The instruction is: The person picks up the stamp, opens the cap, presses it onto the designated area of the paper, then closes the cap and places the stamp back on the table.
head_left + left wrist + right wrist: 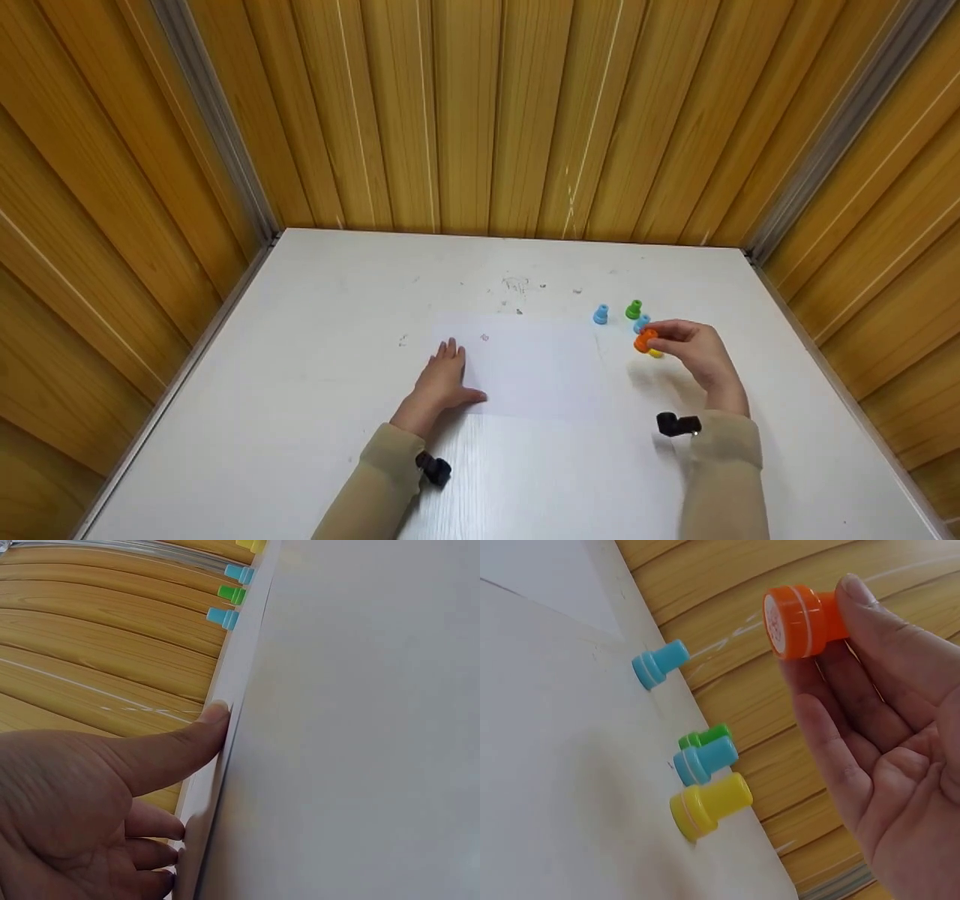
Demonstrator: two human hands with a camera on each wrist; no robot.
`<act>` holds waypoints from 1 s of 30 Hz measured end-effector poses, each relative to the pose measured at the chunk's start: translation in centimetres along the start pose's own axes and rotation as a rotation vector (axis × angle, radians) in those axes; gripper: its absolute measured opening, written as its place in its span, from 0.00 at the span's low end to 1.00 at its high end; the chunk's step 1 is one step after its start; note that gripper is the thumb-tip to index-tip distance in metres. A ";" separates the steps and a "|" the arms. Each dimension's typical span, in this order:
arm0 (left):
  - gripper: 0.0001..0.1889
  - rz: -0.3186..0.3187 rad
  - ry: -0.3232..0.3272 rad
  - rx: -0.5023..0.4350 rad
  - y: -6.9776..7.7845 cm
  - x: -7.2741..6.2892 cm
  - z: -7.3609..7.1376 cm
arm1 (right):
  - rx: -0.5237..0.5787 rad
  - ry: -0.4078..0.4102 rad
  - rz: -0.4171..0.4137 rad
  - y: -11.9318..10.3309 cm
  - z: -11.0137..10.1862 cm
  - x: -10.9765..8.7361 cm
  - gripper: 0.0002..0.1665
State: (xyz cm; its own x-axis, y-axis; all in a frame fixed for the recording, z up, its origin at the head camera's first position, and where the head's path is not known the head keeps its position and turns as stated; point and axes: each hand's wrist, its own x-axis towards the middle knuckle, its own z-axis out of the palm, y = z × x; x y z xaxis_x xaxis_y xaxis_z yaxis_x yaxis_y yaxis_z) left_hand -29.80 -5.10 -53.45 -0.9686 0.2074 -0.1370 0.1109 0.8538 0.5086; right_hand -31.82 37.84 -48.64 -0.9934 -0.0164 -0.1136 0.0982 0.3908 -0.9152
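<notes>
Between thumb and fingers, my right hand pinches an orange toy stamp by its handle. The stamp is held up off the table, and a reddish pattern shows on its round white face in the right wrist view. Close by stand a yellow stamp, a green stamp and two light blue ones, one blue stamp a little to the left. My left hand rests with its fingers extended on the left edge of a white sheet of paper, thumb spread toward the near edge.
The white table carries small dark marks behind the paper. Wood-patterned walls rise at the back and both sides, with grey metal posts in the corners. A small black camera sits at each wrist.
</notes>
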 end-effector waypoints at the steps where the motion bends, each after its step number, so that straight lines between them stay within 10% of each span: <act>1: 0.55 -0.002 -0.001 0.002 0.0 0.0 0.0 | 0.004 -0.001 -0.003 -0.2 0.3 0.1 0.28; 15: 0.56 -0.012 0.046 -0.063 0.4 0.0 -0.1 | 0.172 -0.016 -0.137 -2.1 5.1 1.2 0.23; 30: 0.36 0.151 0.194 -0.609 2.3 -0.3 0.6 | 0.275 -0.048 -0.140 -3.6 12.4 1.6 0.23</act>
State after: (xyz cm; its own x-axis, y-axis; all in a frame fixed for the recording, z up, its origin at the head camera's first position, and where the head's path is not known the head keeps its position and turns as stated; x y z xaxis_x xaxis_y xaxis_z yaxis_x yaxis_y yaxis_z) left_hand -29.08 -2.96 -52.71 -0.9812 0.1649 0.1004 0.1581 0.3877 0.9081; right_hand -33.06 24.97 -50.35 -0.9951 -0.0981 0.0089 -0.0205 0.1177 -0.9928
